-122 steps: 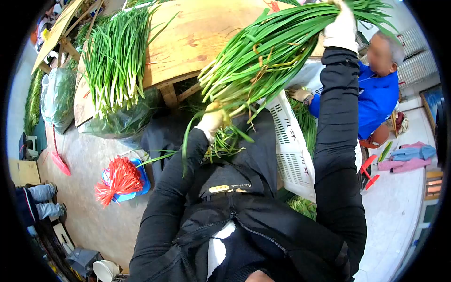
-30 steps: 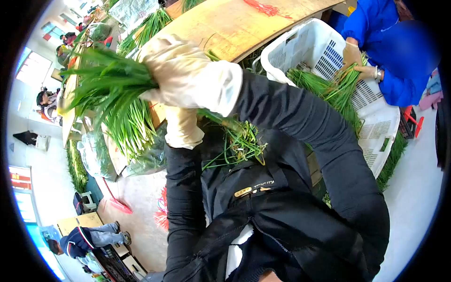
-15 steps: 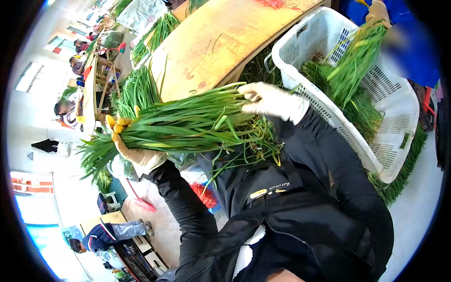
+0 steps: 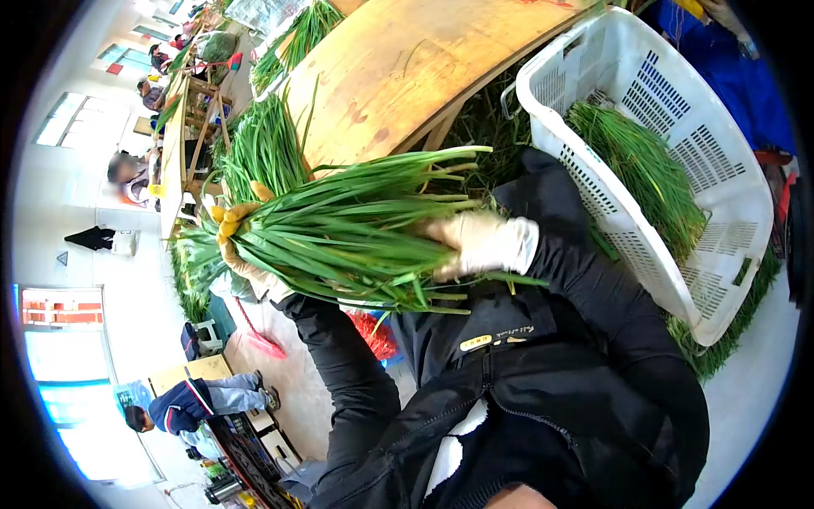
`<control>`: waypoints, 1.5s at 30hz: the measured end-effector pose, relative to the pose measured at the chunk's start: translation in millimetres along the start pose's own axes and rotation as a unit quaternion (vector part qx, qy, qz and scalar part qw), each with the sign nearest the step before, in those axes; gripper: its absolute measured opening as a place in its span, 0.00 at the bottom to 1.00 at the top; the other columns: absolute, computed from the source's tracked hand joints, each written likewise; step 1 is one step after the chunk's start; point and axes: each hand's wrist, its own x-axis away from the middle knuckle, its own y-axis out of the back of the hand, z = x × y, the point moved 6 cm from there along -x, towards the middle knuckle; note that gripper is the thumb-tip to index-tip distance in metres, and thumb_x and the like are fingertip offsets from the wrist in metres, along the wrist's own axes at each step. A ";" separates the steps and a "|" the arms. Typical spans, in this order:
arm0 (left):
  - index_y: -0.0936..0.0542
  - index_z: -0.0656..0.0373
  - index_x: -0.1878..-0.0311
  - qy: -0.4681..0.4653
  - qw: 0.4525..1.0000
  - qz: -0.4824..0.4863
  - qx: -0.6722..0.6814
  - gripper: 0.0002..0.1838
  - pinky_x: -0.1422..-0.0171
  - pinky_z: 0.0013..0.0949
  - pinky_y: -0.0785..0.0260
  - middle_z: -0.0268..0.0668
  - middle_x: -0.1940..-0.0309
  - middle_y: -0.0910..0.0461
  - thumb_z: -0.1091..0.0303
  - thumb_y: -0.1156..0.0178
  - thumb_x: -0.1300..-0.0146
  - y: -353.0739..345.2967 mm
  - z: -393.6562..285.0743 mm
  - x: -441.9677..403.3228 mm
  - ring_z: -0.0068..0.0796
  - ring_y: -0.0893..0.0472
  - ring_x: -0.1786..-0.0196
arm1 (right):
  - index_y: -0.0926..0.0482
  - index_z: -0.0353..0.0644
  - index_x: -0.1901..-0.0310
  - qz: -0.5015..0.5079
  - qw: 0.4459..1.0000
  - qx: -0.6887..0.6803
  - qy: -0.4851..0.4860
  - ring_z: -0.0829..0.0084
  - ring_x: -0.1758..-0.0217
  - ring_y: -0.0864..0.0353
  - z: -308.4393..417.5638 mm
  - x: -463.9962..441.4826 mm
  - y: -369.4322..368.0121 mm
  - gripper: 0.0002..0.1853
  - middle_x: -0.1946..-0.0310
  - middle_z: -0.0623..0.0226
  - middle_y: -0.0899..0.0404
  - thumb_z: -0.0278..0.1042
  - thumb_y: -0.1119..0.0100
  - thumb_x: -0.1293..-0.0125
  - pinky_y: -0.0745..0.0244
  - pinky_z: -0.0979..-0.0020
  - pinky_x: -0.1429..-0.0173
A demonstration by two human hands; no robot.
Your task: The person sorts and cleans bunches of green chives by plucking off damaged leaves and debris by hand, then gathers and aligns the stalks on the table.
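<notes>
A thick bunch of garlic chives (image 4: 339, 229) lies sideways in front of my chest, its leaves to the left and pale stalk ends fanned out to the right. My left hand (image 4: 246, 233), in a pale glove with yellow fingertips, is closed around the leafy part. My right hand (image 4: 483, 242), in a pale glove, is at the stalk ends on the lower right side. It is smeared by motion and its fingers are partly hidden by the leaves, so their grip is unclear.
A wooden table (image 4: 407, 68) stands ahead, with more chives (image 4: 267, 140) at its left end. To the right, a white plastic basket (image 4: 585, 182) holds chives (image 4: 640, 170). Beyond it is a person in blue (image 4: 721, 76). Another person (image 4: 191, 407) stands at lower left.
My right hand has moved down from the upper stalk ends. The stalks are more spread, and fewer thin stray strands hang below. The other person's bunch over the basket is gone from view.
</notes>
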 end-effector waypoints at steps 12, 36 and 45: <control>0.29 0.53 0.54 0.058 0.964 0.138 -0.221 0.15 0.36 0.50 0.45 0.34 0.54 0.29 0.58 0.48 0.41 -29.8 -0.1 14.4 0.38 0.31 0.46 | 0.22 0.39 0.60 0.031 0.992 -0.060 -0.102 0.70 0.65 0.23 -4.9 4.6 122.6 0.22 0.70 0.64 0.20 0.45 0.32 0.54 0.30 0.73 0.58; 0.25 0.58 0.51 -0.003 0.925 -0.145 -0.351 0.20 0.46 0.45 0.31 0.40 0.53 0.24 0.54 0.45 0.41 -5.4 -55.6 26.2 0.36 0.24 0.52 | 0.21 0.41 0.68 -0.316 0.886 -0.112 0.320 0.70 0.59 0.24 20.1 -16.5 89.8 0.07 0.66 0.69 0.21 0.30 0.36 0.49 0.32 0.69 0.50; 0.27 0.58 0.51 -0.016 0.942 -0.073 -0.327 0.19 0.44 0.47 0.34 0.40 0.52 0.27 0.55 0.50 0.38 -0.5 -99.3 39.8 0.38 0.26 0.50 | 0.27 0.39 0.66 -0.231 0.955 -0.129 0.135 0.68 0.62 0.24 -51.5 33.3 75.6 0.07 0.66 0.65 0.23 0.33 0.44 0.40 0.29 0.70 0.58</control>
